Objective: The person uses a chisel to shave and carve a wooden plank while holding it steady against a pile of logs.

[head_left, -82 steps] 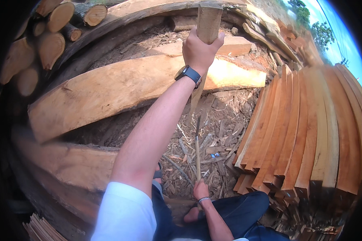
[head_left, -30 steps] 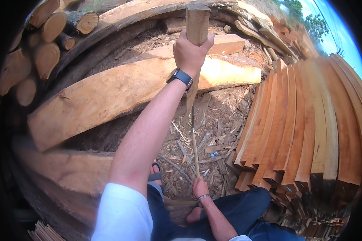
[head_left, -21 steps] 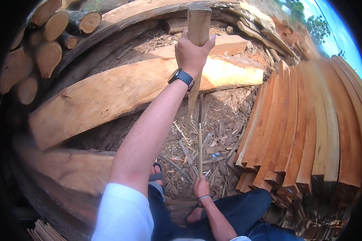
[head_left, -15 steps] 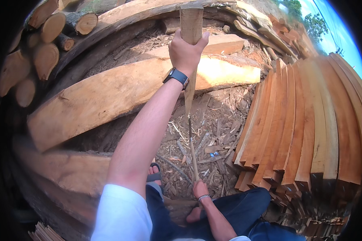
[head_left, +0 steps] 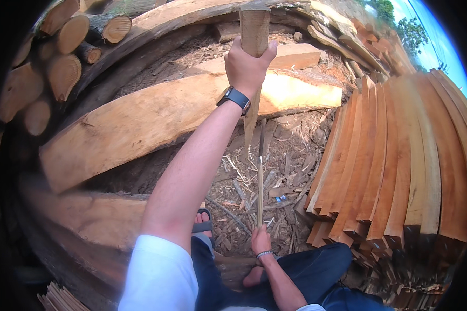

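My left hand [head_left: 246,70] reaches far forward, fingers closed around a squared wooden stake [head_left: 255,31]. The stake stands upright and tapers toward its lower end below my hand. Closer to my body, my right hand [head_left: 261,241] is closed on the pale handle of a long-handled knife [head_left: 260,181]. Its narrow dark blade is seen nearly edge-on and points away from me. The upper part of the blade is just right of the stake's tapered end, with a small gap between them in this view.
A thick sawn slab [head_left: 135,127] lies crosswise behind the stake. Stacked reddish planks [head_left: 384,155] rise at the right. Cut logs [head_left: 65,78] are piled at the far left. Wood chips and bark [head_left: 285,171] cover the ground, near my sandaled foot [head_left: 203,224].
The knife has swung from the stake's lower tip to its right side, its blade reaching higher. My left hand keeps its hold on the stake. The whole view has shifted slightly.
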`<control>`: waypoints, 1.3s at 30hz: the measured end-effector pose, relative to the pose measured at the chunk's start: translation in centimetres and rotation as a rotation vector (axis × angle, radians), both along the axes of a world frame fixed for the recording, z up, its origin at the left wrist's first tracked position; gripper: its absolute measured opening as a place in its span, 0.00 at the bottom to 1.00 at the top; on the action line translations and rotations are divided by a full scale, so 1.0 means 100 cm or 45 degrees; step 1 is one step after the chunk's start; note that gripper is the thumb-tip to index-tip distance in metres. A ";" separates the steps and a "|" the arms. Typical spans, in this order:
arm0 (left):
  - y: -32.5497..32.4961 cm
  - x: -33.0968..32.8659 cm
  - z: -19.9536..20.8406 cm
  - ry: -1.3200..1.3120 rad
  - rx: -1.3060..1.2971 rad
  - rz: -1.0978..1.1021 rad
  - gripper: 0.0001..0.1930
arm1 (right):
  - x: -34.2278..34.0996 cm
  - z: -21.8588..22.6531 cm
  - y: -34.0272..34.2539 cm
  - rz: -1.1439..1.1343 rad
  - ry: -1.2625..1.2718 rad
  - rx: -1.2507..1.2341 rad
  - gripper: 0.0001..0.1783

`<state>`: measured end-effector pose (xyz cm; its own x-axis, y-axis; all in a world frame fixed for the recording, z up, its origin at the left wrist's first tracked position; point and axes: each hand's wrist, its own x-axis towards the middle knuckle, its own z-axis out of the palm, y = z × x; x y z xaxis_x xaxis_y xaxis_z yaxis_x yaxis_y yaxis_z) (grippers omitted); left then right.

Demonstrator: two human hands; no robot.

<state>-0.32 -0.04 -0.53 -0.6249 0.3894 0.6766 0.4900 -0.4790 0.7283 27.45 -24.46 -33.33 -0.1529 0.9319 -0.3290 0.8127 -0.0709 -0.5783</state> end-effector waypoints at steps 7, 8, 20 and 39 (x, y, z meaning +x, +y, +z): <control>-0.001 0.005 0.005 -0.033 -0.028 -0.060 0.26 | 0.013 -0.025 -0.002 0.136 -0.121 -0.071 0.17; -0.002 0.004 0.004 -0.033 -0.034 -0.062 0.26 | 0.006 -0.010 -0.003 0.100 -0.085 -0.072 0.17; -0.001 0.014 0.006 0.047 0.023 -0.038 0.25 | 0.011 -0.029 -0.008 0.154 -0.062 -0.015 0.17; -0.002 0.024 0.010 0.031 -0.018 -0.043 0.26 | 0.020 -0.042 -0.004 0.090 -0.053 -0.113 0.15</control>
<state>2.04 -0.26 0.43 -0.5948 0.4199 0.6855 0.4911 -0.4853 0.7234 29.41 -24.90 -37.58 -0.2015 0.8862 -0.4172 0.8408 -0.0620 -0.5378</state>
